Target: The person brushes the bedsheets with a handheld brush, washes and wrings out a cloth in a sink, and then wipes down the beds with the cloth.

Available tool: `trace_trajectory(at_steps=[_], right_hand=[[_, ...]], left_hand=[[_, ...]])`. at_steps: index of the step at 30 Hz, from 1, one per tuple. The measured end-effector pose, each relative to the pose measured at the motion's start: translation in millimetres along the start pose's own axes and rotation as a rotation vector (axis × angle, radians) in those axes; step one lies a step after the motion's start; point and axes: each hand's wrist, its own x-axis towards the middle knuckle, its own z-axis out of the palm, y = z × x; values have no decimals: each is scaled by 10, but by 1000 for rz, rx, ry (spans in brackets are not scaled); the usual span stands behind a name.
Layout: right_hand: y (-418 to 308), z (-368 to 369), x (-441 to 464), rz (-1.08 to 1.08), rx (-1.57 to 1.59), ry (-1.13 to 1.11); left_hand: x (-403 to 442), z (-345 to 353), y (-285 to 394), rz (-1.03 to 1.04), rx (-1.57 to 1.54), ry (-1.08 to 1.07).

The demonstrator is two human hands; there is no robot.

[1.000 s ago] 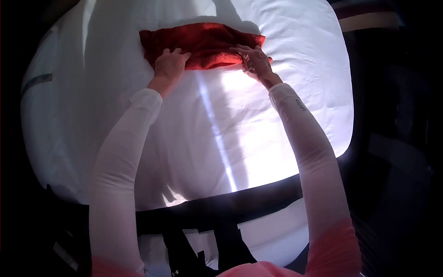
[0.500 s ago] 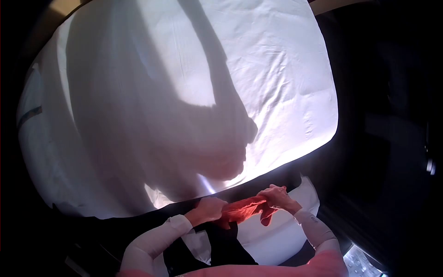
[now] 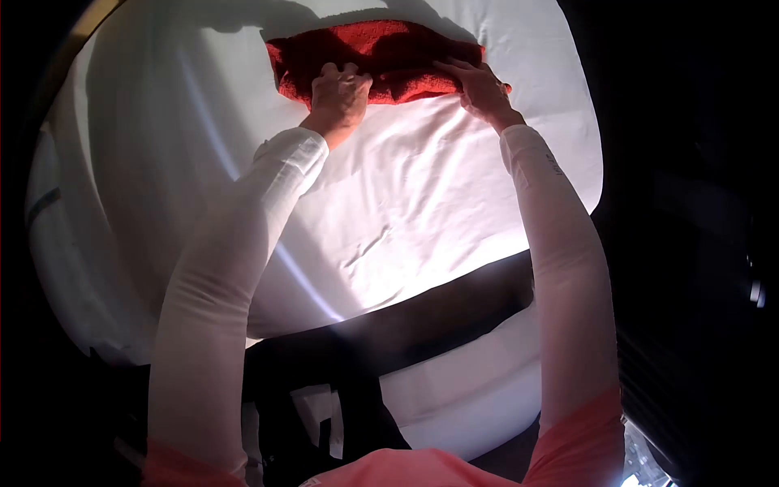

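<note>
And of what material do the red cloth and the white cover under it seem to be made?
The red cloth: probably terry or microfibre, matt, judging by its rough, fuzzy surface.
The white cover: likely a thin woven fabric, smooth and matt, as its soft, fine wrinkles suggest; which fibre, I cannot tell.

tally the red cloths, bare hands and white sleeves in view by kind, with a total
Red cloth: 1
Bare hands: 2 (left hand, right hand)
White sleeves: 2 (left sleeve, right sleeve)
Total: 5
</note>
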Motion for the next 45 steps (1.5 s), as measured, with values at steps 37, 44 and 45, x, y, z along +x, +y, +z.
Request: trace_trajectory(at_steps=[37, 44, 45], right_hand=[[-5452, 843, -2055, -582, 68, -13], [-5368, 1464, -3423, -395, -37, -811], [-5424, 1576, -3467, -386, -35, -872]], left_hand=[[-6149, -1890, -827, -808, 303, 3], [-7509, -1365, 471, -1017, -304, -256], [-7586, -1391, 442, -1042, -401, -360]])
